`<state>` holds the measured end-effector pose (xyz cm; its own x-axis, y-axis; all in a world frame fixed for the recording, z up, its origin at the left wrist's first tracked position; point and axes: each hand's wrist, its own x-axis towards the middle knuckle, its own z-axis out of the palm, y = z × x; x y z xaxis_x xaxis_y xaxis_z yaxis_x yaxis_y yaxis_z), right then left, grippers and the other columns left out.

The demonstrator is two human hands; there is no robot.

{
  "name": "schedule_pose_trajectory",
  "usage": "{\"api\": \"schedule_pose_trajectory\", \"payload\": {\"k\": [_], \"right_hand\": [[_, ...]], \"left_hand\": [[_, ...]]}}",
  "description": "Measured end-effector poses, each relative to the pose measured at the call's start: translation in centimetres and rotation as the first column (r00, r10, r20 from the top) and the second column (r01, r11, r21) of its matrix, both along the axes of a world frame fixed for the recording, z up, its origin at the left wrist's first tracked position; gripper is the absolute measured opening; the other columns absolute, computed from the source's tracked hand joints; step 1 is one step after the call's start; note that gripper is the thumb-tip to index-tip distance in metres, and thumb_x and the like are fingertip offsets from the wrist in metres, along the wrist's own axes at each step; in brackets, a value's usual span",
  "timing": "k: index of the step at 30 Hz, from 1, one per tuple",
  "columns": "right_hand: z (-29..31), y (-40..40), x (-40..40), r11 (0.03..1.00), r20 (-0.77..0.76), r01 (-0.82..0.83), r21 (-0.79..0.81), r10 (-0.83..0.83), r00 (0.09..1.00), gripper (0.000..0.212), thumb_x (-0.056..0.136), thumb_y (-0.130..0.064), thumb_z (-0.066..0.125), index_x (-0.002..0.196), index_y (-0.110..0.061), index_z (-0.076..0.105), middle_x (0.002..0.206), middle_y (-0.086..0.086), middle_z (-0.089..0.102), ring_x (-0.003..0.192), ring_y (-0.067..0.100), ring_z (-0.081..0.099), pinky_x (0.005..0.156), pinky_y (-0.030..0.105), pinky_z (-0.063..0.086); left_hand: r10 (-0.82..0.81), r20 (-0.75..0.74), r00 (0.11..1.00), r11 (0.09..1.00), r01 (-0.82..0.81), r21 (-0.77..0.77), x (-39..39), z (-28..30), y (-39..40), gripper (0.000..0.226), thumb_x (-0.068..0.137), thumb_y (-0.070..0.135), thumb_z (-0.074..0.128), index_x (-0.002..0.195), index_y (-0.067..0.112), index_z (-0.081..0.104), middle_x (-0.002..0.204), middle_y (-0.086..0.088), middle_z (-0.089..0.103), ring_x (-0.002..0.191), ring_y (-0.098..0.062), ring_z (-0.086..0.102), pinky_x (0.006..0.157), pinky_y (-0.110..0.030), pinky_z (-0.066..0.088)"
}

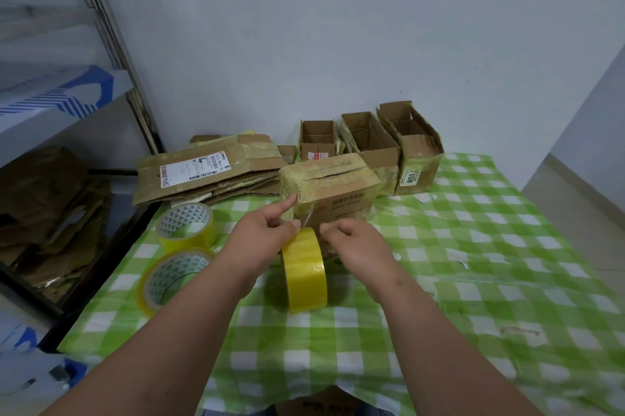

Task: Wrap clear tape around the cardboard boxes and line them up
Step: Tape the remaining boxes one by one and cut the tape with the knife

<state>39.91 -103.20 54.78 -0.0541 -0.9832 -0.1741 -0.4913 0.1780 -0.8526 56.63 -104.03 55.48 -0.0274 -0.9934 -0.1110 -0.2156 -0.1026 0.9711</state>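
Note:
A closed cardboard box [329, 183] wrapped in clear tape stands on the green checked tablecloth [490, 246]. A yellowish tape roll [305, 271] stands on edge just in front of it, and a clear strip runs from the roll up to the box's near face. My left hand [265, 236] pinches the strip's left edge, its index finger pointing at the box's left corner. My right hand [355, 241] pinches the strip's right edge beside the roll.
Two more tape rolls [186, 222] [169, 275] lie at the left. Flattened cartons [209, 168] are stacked at the back left. Three open boxes [316, 139] [370, 144] [411, 148] stand in a row by the wall. A shelf [50, 178] with cardboard is at the left.

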Motion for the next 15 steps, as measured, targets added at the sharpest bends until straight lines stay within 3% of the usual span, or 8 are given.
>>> {"api": "schedule_pose_trajectory", "payload": {"k": [2,5,7,11,15], "right_hand": [[0.3,0.2,1.0,0.998,0.187,0.009,0.064,-0.021,0.982,0.025,0.097,-0.041,0.056,0.106,-0.023,0.071,0.102,-0.007,0.069,0.100,0.016,0.062,0.095,0.041,0.049],[0.5,0.0,1.9,0.992,0.349,0.054,0.116,-0.091,0.933,0.015,0.097,-0.031,0.059,0.099,-0.023,0.071,0.101,-0.003,0.070,0.099,0.016,0.062,0.084,0.035,0.048],[0.6,-0.3,2.1,0.986,0.446,0.079,0.143,-0.136,0.885,0.010,0.093,-0.026,0.064,0.093,-0.021,0.073,0.098,0.000,0.074,0.100,0.021,0.064,0.092,0.041,0.051],[0.5,-0.7,2.3,0.988,0.463,0.117,0.101,-0.151,0.873,0.008,0.090,-0.019,0.068,0.084,-0.017,0.072,0.089,0.002,0.075,0.096,0.025,0.067,0.096,0.045,0.051],[0.1,-0.8,2.5,0.983,0.520,0.152,0.102,-0.183,0.834,0.011,0.092,-0.017,0.065,0.082,-0.017,0.068,0.083,0.001,0.071,0.086,0.023,0.064,0.087,0.041,0.050]], "left_hand": [[-0.010,0.001,1.000,1.000,0.010,0.000,0.0,0.1,0.0,0.045,0.093,0.015,0.066,0.131,0.039,0.060,0.086,-0.007,0.051,0.082,-0.018,0.055,0.088,-0.030,0.049],[-0.025,-0.004,1.000,1.000,0.025,0.002,0.0,0.1,0.0,0.044,0.095,0.013,0.063,0.130,0.040,0.060,0.087,-0.007,0.050,0.083,-0.017,0.054,0.091,-0.028,0.048],[-0.030,-0.005,1.000,1.000,0.030,0.001,0.0,0.1,0.0,0.044,0.095,0.013,0.062,0.129,0.041,0.059,0.088,-0.007,0.049,0.083,-0.017,0.054,0.092,-0.029,0.047],[-0.041,-0.005,0.999,0.999,0.041,-0.016,-0.1,0.1,0.1,0.044,0.095,0.013,0.062,0.129,0.042,0.060,0.086,-0.006,0.047,0.081,-0.018,0.050,0.085,-0.027,0.047],[-0.049,0.037,0.998,0.998,0.050,-0.048,-0.3,0.5,0.1,0.046,0.096,0.012,0.060,0.130,0.042,0.059,0.081,-0.005,0.041,0.074,-0.014,0.043,0.068,-0.011,0.043]]}}
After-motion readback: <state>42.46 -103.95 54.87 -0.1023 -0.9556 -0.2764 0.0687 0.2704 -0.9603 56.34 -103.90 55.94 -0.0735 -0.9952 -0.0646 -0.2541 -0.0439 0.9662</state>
